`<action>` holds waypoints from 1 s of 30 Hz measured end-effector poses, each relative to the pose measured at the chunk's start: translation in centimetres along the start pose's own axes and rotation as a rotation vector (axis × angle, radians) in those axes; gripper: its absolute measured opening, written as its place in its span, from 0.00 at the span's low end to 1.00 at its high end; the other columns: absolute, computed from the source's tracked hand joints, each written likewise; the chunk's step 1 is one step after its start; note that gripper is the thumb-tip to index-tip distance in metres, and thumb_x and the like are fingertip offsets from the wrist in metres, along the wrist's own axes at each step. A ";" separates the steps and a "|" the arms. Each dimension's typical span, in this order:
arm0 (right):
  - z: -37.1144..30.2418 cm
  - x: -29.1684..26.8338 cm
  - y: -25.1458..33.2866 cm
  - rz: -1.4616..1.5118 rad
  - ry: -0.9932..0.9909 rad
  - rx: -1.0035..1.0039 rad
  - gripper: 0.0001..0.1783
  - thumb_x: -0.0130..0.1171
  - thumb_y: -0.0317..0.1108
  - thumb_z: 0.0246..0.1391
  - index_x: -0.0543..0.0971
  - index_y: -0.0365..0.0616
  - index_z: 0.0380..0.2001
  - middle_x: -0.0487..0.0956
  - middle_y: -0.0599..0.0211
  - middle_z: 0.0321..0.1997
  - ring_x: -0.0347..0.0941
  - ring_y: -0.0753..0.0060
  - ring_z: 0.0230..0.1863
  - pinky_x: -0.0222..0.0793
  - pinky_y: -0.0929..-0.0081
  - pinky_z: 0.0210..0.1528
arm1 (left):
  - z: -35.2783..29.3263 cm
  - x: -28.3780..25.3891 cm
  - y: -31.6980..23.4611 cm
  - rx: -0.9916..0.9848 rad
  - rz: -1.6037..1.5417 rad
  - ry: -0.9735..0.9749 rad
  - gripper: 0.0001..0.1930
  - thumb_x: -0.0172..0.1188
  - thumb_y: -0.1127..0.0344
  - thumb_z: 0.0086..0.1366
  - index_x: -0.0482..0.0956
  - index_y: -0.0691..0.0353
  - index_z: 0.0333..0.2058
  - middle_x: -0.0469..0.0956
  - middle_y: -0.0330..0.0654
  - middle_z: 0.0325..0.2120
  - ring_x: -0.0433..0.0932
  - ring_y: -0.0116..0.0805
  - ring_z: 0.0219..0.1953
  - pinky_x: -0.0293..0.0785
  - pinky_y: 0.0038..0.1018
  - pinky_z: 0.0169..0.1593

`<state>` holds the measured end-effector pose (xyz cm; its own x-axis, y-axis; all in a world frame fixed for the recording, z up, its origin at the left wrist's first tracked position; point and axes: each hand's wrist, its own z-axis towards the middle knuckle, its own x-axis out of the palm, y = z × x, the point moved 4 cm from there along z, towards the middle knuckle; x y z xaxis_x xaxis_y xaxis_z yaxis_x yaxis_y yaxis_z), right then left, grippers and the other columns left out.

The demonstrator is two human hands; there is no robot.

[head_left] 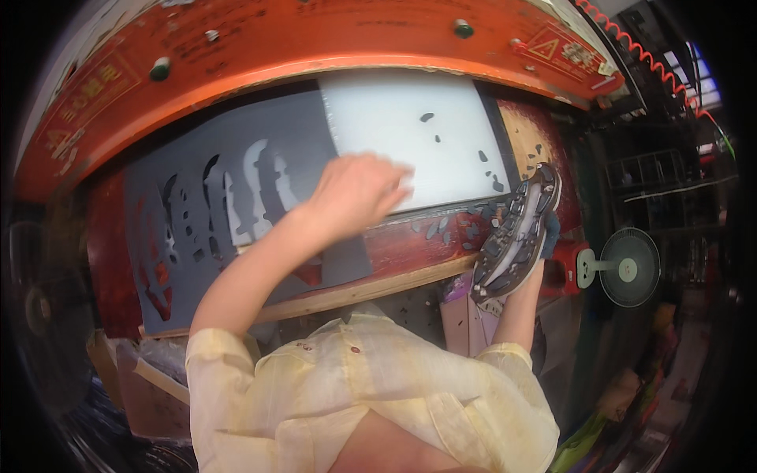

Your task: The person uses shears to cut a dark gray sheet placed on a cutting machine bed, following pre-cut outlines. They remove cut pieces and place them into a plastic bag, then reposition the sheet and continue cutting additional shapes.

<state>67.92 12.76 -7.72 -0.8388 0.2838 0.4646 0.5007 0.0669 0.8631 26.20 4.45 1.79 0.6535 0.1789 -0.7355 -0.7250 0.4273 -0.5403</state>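
Observation:
My left hand (355, 193) hangs over the white board (378, 102), beside the edge of a dark grey sheet (292, 118). Its fingers look loosely bent and apart, slightly blurred, with nothing visible in them. On the right, my right hand (535, 277) grips a long sole-shaped cutting die (512, 240) from behind, holding it tilted upright over the table's front edge. This die is dark, with shiny strips and openings along it; it hides most of the hand's fingers. Several sole-shaped cut-outs (260, 185) run through the grey sheet.
An orange machine beam (315, 47) spans the far side above the red table (402, 248). Small dark scraps (441, 225) lie on the board and table. To the right are a fan (628, 268) and a red coiled hose (631, 47). Boxes (465, 319) stand below the table edge.

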 end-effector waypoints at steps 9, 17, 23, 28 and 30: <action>0.0 -9.5 -2.8 -0.038 -0.190 0.074 0.29 0.58 0.35 0.47 0.68 0.37 0.54 0.76 0.62 0.41 0.73 0.70 0.38 0.70 0.74 0.39 | 17.5 24.0 12.4 -0.369 0.439 -0.159 0.34 0.53 0.41 0.58 0.69 0.63 0.54 0.60 0.52 0.59 0.54 0.47 0.64 0.46 0.46 0.65; -0.5 -9.7 -1.2 -0.146 -0.236 0.092 0.30 0.59 0.36 0.47 0.67 0.37 0.54 0.76 0.62 0.40 0.73 0.71 0.37 0.70 0.75 0.37 | 16.6 32.9 -3.9 0.240 -0.558 0.356 0.30 0.47 0.55 0.64 0.57 0.65 0.61 0.54 0.54 0.63 0.51 0.48 0.66 0.49 0.39 0.66; 2.6 -7.7 0.9 -0.271 -0.054 0.108 0.31 0.59 0.37 0.47 0.67 0.36 0.54 0.76 0.62 0.40 0.73 0.71 0.37 0.70 0.76 0.36 | 4.9 17.3 1.3 0.016 -0.605 -0.139 0.10 0.52 0.66 0.61 0.79 0.58 0.39 0.79 0.44 0.31 0.77 0.44 0.35 0.74 0.37 0.38; 6.5 6.0 0.5 -0.542 0.339 0.101 0.31 0.60 0.37 0.47 0.67 0.36 0.55 0.76 0.62 0.40 0.74 0.72 0.36 0.70 0.77 0.36 | -16.3 1.3 6.9 -0.464 -0.129 -0.347 0.08 0.56 0.71 0.59 0.82 0.57 0.35 0.80 0.42 0.34 0.78 0.38 0.37 0.74 0.30 0.41; 8.1 13.0 -1.4 -0.845 0.449 0.023 0.32 0.60 0.37 0.47 0.67 0.36 0.55 0.76 0.62 0.40 0.74 0.72 0.36 0.70 0.77 0.35 | -25.4 -5.0 9.8 -0.772 0.053 -0.707 0.08 0.56 0.70 0.60 0.80 0.59 0.37 0.78 0.41 0.36 0.76 0.37 0.39 0.73 0.28 0.42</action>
<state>58.06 24.15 -4.51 -0.9263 -0.2594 -0.2733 -0.3076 0.1016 0.9461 10.35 -14.76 -10.23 0.4151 0.7643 -0.4936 -0.5358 -0.2331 -0.8116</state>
